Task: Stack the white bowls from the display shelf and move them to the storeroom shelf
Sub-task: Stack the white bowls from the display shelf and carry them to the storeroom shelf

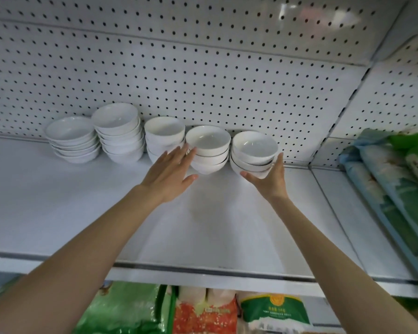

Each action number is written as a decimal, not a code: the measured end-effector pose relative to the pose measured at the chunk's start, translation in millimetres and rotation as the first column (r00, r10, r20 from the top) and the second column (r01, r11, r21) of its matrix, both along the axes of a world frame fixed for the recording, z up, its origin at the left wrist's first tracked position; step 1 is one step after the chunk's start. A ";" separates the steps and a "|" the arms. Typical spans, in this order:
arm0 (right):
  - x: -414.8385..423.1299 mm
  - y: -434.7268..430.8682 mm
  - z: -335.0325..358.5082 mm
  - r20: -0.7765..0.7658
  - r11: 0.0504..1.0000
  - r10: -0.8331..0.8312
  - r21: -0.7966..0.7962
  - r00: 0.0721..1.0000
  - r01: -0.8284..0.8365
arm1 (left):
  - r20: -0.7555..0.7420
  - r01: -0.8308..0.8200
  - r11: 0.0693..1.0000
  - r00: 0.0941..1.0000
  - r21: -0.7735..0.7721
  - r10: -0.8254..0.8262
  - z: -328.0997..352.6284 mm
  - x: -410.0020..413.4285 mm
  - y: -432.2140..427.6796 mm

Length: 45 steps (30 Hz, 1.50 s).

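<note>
Five stacks of white bowls (163,131) in a row mid-frame, upright, rims up, at the back of the white shelf (82,201). Leftmost stack (71,141) holds shallower bowls, and second stack (120,133) is tallest. Rightmost stack (253,150) stands just apart from its neighbour.

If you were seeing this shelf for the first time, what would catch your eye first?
Five stacks of white bowls line the back of the white shelf. The right hand cups the rightmost stack, while the open left hand reaches for the next stack. Bright bags lie below and right.
</note>
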State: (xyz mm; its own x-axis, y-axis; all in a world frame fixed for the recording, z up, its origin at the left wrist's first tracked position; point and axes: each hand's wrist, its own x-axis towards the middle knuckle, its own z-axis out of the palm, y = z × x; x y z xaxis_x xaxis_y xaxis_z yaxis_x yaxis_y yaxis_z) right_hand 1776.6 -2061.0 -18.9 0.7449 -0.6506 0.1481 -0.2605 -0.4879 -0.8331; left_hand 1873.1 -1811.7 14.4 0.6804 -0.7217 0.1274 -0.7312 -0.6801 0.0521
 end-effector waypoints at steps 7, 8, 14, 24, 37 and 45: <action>-32.4 49.8 69.1 -0.253 0.716 0.236 -0.608 0.938 -0.344 | 0.139 0.035 0.999 0.989 0.038 -0.040 38.7 -26.2 55.7; -31.3 67.3 81.2 -0.284 0.658 0.286 -0.637 0.915 -0.403 | 0.167 0.032 0.998 0.985 0.048 -0.039 42.8 -30.9 70.6; -15.3 231.9 117.6 -0.590 0.252 0.444 -0.640 0.674 -0.726 | 0.287 -0.124 0.992 0.950 -0.011 0.122 68.9 -82.6 228.9; -99.3 688.9 107.4 -0.672 -0.409 0.733 -0.559 0.105 -0.722 | 0.317 -0.793 0.584 0.607 0.175 0.729 54.7 -364.4 666.3; -512.1 1114.7 156.9 -0.655 -0.758 0.493 -0.646 -0.572 0.087 | 0.441 -0.913 -0.375 -0.274 0.158 0.854 71.8 -855.1 833.0; -704.2 1264.5 165.4 -0.687 -0.792 0.243 -0.549 -0.685 0.269 | 0.490 -0.729 -0.652 -0.499 0.209 0.715 95.6 -1047.9 913.5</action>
State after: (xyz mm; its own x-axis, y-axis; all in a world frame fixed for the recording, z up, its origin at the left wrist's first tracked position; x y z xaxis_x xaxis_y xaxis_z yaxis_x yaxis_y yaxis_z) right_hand 1072.4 -796.5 146.5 -0.7853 0.6134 -0.0838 0.6116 0.7896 0.0491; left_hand 825.3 -898.3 110.1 0.2464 0.9246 0.2904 0.8851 -0.0927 -0.4560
